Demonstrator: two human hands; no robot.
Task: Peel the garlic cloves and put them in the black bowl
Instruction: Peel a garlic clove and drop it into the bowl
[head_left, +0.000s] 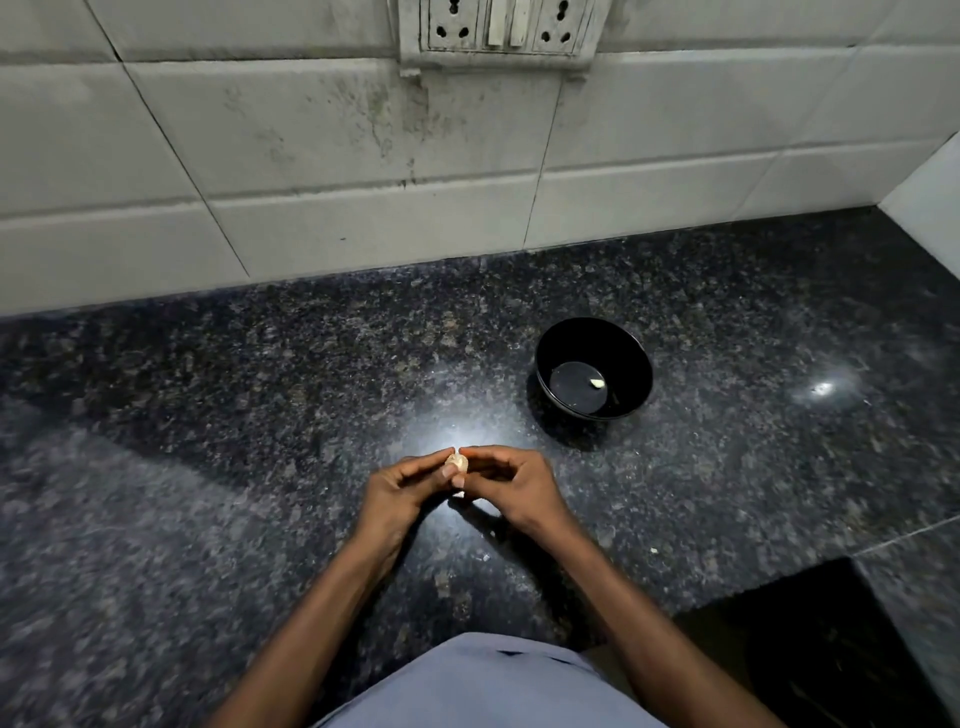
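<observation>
A small pale garlic piece (457, 462) is pinched between the fingertips of both hands, just above the dark granite counter (260, 415). My left hand (402, 491) holds it from the left, thumb on top. My right hand (511, 486) pinches it from the right with curled fingers. The black bowl (566, 340) stands on the counter up and to the right of my hands. One peeled clove (597, 384) lies on its bottom.
A white tiled wall (363, 182) rises behind the counter, with a socket and switch panel (498, 31) at the top. A few bits of garlic skin (486, 557) lie on the counter near my forearms. A dark recess (810, 639) opens at the lower right.
</observation>
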